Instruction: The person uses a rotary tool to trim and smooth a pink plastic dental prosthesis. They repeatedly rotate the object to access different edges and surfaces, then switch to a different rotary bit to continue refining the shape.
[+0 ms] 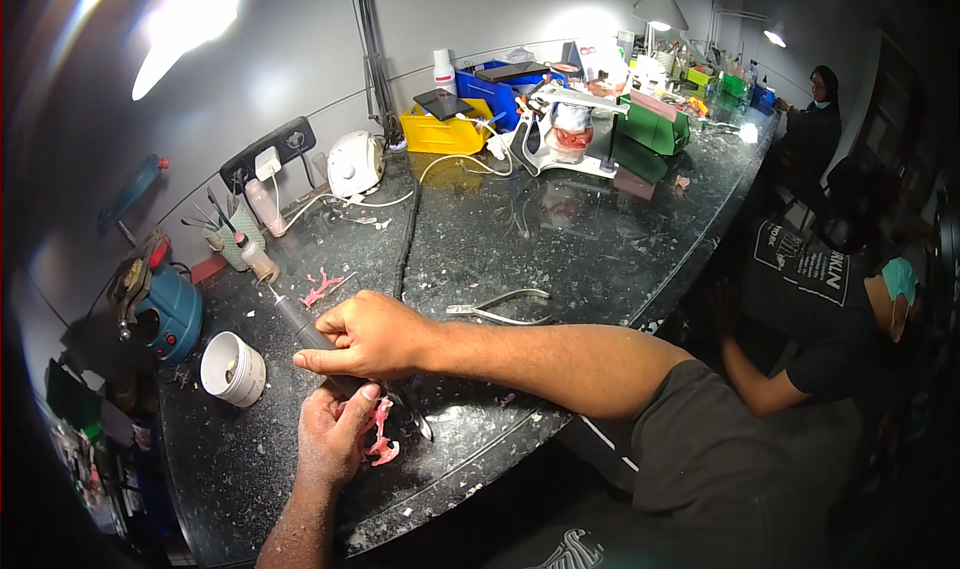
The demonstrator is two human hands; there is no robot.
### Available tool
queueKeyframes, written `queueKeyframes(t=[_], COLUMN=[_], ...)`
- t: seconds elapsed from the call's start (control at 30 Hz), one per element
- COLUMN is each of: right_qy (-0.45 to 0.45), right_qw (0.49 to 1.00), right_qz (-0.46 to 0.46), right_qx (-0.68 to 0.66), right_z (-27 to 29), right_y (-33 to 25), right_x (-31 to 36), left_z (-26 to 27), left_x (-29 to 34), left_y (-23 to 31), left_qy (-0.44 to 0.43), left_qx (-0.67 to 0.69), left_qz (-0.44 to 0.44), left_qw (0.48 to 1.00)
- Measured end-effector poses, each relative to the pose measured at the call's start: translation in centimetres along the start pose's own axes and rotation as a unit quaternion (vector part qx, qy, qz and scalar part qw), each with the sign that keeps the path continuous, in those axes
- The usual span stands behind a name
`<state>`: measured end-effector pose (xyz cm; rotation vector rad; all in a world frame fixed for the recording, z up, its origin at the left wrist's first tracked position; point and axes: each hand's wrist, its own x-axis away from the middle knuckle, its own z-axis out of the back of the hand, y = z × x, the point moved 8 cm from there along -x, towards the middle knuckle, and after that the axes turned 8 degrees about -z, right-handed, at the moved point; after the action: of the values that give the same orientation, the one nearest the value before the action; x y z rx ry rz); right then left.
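My right hand point(375, 334) is wrapped round a dark grey rotary handpiece point(298, 321), its thin metal tip pointing up and left. The handpiece's lower end runs down to my left hand point(335, 429); whether those fingers also grip it is hidden. A thin, irregular pink denture frame point(380, 437) sticks out from my left hand, beside the thumb. Powdery dust coats this hand and forearm. Left of my hands stands a white tub point(236, 371) with something small inside. Beyond the handpiece tip is a small bottle point(258, 261), near another pink openwork piece point(322, 289).
Pliers point(500, 308) lie beyond my right forearm. A blue machine point(168, 314) stands at the left edge, a white respirator mask point(355, 164) by the wall. Farther back are an articulator with a dental model point(570, 134) and yellow point(448, 131) and green point(655, 127) bins. Two people are at right.
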<state>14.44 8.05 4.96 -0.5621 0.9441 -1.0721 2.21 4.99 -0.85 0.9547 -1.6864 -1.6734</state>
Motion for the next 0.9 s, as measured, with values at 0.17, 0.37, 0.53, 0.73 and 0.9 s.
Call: queueKeyframes(t=[0.17,0.37,0.53,0.73,0.9], right_qy=[0.004,-0.011,-0.023,-0.021,-0.036], right_qw=[1.0,0.999,0.998,0.997,0.996], right_qz=[-0.005,-0.042,-0.062,-0.053,-0.044], right_qx=[-0.007,-0.032,-0.018,-0.054,-0.065], right_z=[0.19,0.34,0.31,0.35,-0.17], right_y=[-0.03,0.01,0.04,-0.05,0.15], right_x=[-0.04,-0.01,-0.04,0.1,-0.11], left_z=[0.15,0.07,0.39,0.63,-0.2], left_x=[0.13,0.15,0.14,0.04,0.24], left_y=[0.03,0.42,0.3,-0.05,0.57], left_qy=[0.006,0.007,0.009,0.015,0.025], left_qx=[-0.01,-0.038,-0.082,-0.093,-0.024], left_qz=[0.012,0.012,0.014,0.012,0.004], left_qw=[1.0,0.999,0.996,0.995,0.999])
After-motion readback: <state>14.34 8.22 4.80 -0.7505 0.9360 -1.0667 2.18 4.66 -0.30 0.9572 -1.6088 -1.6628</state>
